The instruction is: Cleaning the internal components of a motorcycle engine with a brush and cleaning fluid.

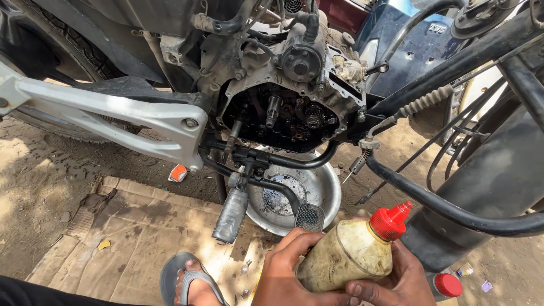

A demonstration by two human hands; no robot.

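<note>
We hold one bottle [347, 255] low at the bottom edge of the view, tilted so its one red cap [391, 221] points up and to the right, just in front of the motorcycle's open engine [283, 116]. The bottle is translucent, smeared with grime, and filled with a yellowish liquid. Both our hands are on it: the left hand [286, 272] wraps its near side with the fingers [294, 241] curled and pressed against the plastic, and the right hand [396, 280] cups it from below, its fingers closed around the base.

Behind the bottle we count one metal bowl [326, 195] on the ground under the engine, with two foot pegs in front of it: one long rubber peg [231, 215] and one small meshed pedal [310, 217]. A second red cap [447, 285] shows just right of our right hand. One sandalled foot [190, 280] rests on the flattened cardboard [141, 232], and one small orange object [178, 173] lies near the frame.
</note>
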